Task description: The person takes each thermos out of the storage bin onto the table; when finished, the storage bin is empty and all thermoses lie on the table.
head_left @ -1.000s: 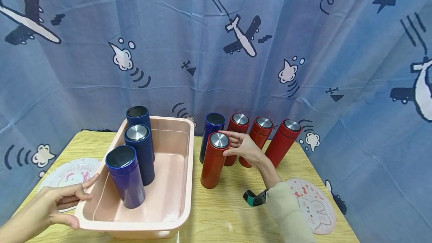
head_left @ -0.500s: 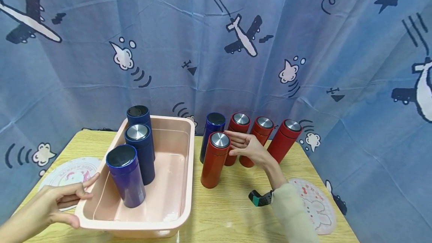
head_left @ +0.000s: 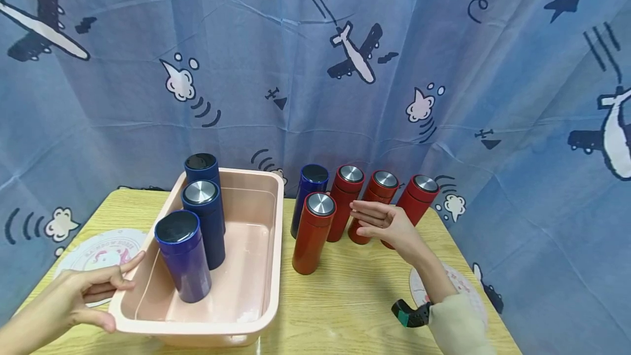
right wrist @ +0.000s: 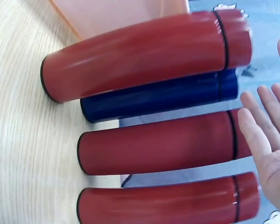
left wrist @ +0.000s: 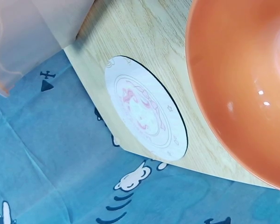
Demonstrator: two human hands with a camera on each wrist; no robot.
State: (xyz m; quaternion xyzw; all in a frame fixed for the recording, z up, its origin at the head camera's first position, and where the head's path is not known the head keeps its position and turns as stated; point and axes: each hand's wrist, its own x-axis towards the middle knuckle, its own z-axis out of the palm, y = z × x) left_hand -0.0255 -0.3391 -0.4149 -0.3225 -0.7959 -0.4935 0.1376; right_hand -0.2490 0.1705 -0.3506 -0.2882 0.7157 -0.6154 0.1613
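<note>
1. The left hand (head_left: 79,297) is gripping the pink tub (head_left: 246,289).
2. The right hand (head_left: 394,229), fingers (head_left: 372,209) straight, is hovering near the front red bottle (head_left: 313,242), standing on the surface (head_left: 340,311) beside the tub.

From my remote station I see a pale-yellow, wood-grained bench (head_left: 345,300); behind it and along both its sides hangs a creased blue fabric curtain (head_left: 276,32) printed with airplanes and clouds.
</note>
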